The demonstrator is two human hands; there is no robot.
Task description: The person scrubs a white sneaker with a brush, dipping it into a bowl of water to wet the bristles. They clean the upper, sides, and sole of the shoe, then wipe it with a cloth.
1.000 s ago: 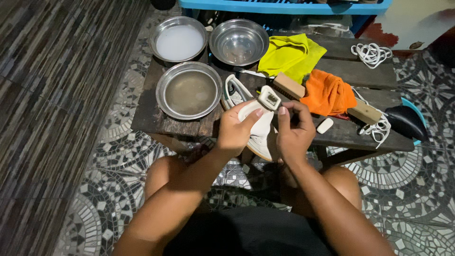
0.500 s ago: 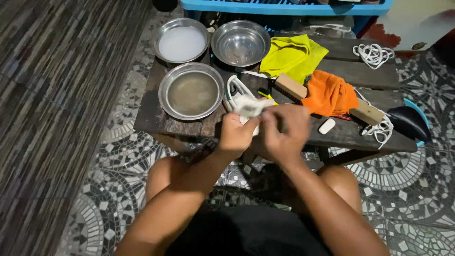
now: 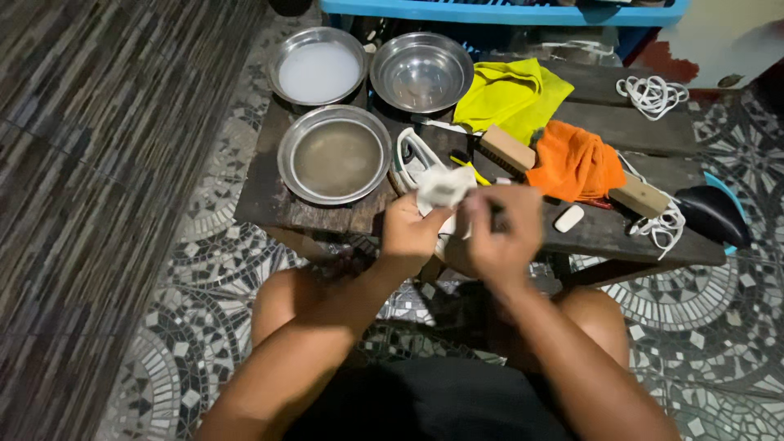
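Both hands [image 3: 457,224] now raised, white shoe [image 3: 443,186] bunched higher.

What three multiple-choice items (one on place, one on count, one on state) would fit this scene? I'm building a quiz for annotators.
1. Where is the orange cloth?
A. right of the yellow cloth
B. inside a bowl
C. on the floor

2. How many metal bowls stand on the wooden table?
A. one
B. three
C. five

3. What do both hands do?
A. rest on the knees
B. hold a white object
C. lift a bowl

Key: 1 A, it lies on the table's right part; 2 B, three round bowls; 3 B, left hand and right hand grip it.
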